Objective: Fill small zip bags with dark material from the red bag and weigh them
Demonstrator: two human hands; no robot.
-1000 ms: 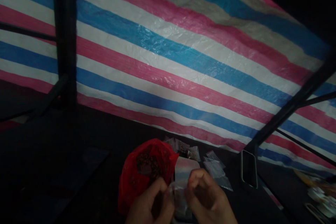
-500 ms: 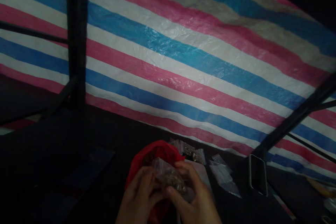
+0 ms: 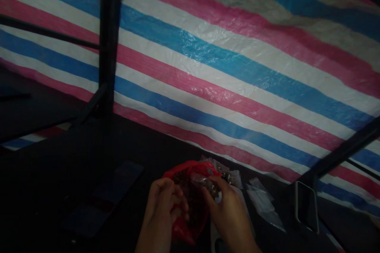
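A red plastic bag (image 3: 190, 205) full of small dark bits lies open on the dark table, low in the middle of the view. My left hand (image 3: 163, 207) curls against the bag's left rim, fingers closed. My right hand (image 3: 230, 213) pinches a small clear packet (image 3: 204, 182) holding dark bits, held over the bag's mouth. Past the bag lie a few filled clear packets (image 3: 230, 176). Several empty clear packets (image 3: 263, 203) lie to the right.
A striped blue, pink and white tarp (image 3: 225, 67) hangs close behind the table. Dark metal frame posts stand at left (image 3: 108, 43) and right (image 3: 341, 154). A phone (image 3: 307, 207) leans by the right post. A dark flat sheet (image 3: 103, 197) lies left.
The view has swung left and down. My hands have moved apart a little, and the clear packet has gone from between both hands to my right hand over the bag.
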